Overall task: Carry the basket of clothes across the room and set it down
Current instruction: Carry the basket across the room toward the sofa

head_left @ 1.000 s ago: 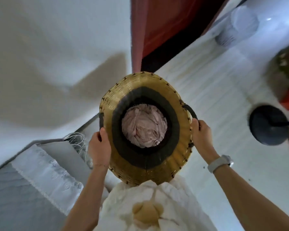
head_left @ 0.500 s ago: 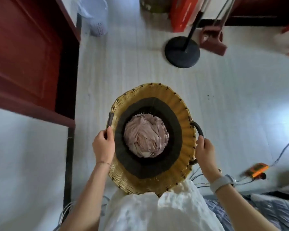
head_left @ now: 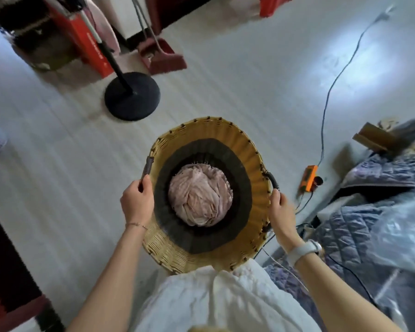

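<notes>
Between our two hands hangs the basket (head_left: 209,188), held clear of the floor (head_left: 237,92) and close against our front. Our left hand (head_left: 137,202) is clenched around the dark handle on its left rim, and our right hand (head_left: 280,212) is wrapped around the matching black loop on the right rim, so each grip sits level across the widest part and the load lies straight between them, neither hand nearer. We judge that setting it down means lowering both sides evenly. It is round woven cane, pale yellow at the flared rim with a dark band lower inside, stiff and ribbed. A crumpled pink cloth (head_left: 200,195), soft and bunched, fills the bottom. Ahead stands a black round stand base (head_left: 132,95); to our right a thin cable (head_left: 331,87) runs to an orange device (head_left: 309,178), beside a quilted blue bed cover (head_left: 359,236).
</notes>
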`<action>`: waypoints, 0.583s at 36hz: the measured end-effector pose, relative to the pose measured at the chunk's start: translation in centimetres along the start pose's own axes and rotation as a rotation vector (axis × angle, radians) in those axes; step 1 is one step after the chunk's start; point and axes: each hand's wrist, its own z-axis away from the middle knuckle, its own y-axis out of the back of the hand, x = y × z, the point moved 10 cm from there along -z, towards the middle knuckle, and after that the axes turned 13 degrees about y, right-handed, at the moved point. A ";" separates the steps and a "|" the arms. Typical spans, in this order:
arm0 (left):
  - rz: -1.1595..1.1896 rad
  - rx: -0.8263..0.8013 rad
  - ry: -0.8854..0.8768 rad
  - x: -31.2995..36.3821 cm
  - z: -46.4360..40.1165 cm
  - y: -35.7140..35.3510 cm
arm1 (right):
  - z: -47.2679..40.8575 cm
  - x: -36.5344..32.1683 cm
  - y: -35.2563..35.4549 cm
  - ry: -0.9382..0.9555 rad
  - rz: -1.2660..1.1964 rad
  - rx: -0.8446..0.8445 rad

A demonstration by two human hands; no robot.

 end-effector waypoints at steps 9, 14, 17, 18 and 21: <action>-0.057 -0.156 -0.118 13.2 0.3 -11.0 | -9.9 0.0 9.1 -0.079 -0.063 0.223; -0.095 -0.216 -0.113 17.6 -2.5 -16.8 | -14.1 1.4 10.7 -0.122 -0.124 0.277; -0.123 -0.259 -0.118 21.9 -4.4 -20.4 | -17.4 1.8 12.3 -0.152 -0.100 0.306; -0.132 -0.279 -0.122 23.5 -5.0 -21.8 | -18.7 1.9 13.0 -0.163 -0.097 0.323; -0.149 -0.359 -0.138 28.9 -6.5 -26.0 | -22.9 1.9 15.4 -0.218 -0.098 0.400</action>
